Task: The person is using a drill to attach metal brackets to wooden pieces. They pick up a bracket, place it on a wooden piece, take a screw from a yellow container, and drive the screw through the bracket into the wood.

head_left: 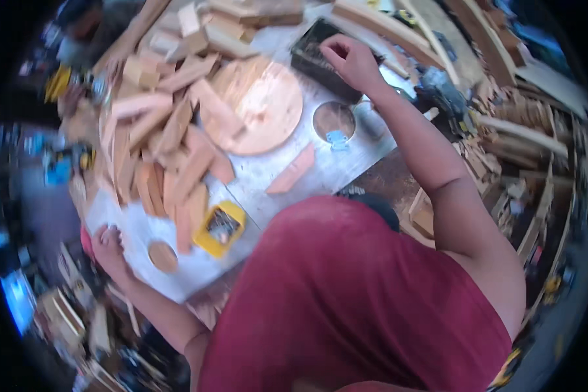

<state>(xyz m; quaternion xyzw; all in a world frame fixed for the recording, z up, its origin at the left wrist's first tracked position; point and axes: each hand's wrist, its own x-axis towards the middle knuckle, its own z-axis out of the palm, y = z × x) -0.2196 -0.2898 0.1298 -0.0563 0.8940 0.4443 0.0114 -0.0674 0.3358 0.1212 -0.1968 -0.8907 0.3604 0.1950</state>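
Observation:
My right hand (354, 60) is over a dark open-topped box (330, 81) at the far side of the worktable. Its fingers are curled together in a pinch, and whatever they hold is hidden. At the table's left edge my left hand (110, 249) is closed, with curled, slightly blurred fingers. A small red thing (87, 243) shows beside it; I cannot tell what it is. Between the hands lie a round wooden disc (268, 104), a heap of cut wood pieces (170, 130) and a yellow container (220, 228) with small metal pieces, perhaps nails or screws.
One angled wood piece (293, 171) lies apart on the pale tabletop (255, 196). Near the box are a round brown-topped thing (334, 122) and a blue hinge-like piece (337, 140). Another person (88, 29) is at the far left. Lumber (503, 130) is stacked at the right.

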